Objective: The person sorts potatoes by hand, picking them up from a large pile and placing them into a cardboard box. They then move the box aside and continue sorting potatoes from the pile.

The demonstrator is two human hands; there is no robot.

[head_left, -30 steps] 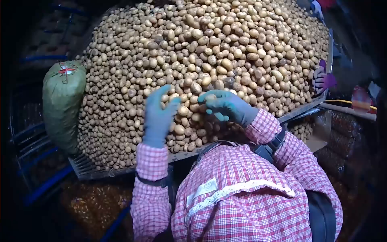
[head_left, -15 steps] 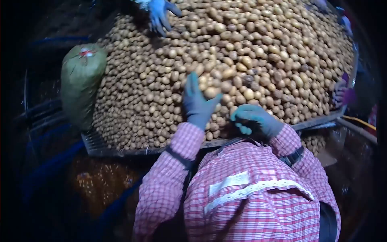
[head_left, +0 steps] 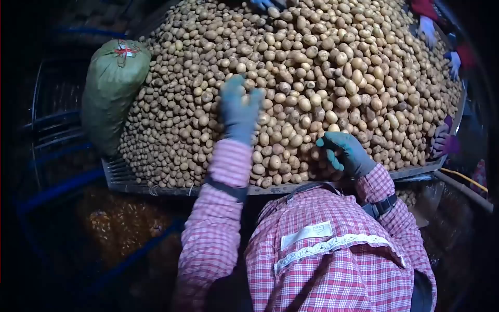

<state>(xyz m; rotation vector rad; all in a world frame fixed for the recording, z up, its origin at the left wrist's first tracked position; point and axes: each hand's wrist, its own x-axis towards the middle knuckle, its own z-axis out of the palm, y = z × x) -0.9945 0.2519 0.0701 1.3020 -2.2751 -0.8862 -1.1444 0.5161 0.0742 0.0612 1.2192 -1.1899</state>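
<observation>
A large heap of potatoes (head_left: 296, 140) fills the tray in front of me. My left hand (head_left: 239, 112), in a grey and teal glove, is over the middle of the heap, blurred by motion. Its thumb stands apart from the fingers, and no potato shows in it. Near the tray's front edge, my right hand (head_left: 348, 153) wears a matching glove. Its fingers are loosely curled, with a gap between them, beside potatoes at the heap's edge. I see nothing held in it, though the palm side is partly hidden.
A full green sack (head_left: 112, 88) tied with red string stands at the left. The tray's metal rim (head_left: 148, 191) runs along the front. Other people's gloved hands reach in: a purple glove (head_left: 444, 140), a pale glove (head_left: 427, 31) and a blue glove (head_left: 262, 4).
My left hand has moved left and farther up the heap. My right hand stays curled near the front edge. The view has shifted, and another person's blue glove has moved toward the top edge.
</observation>
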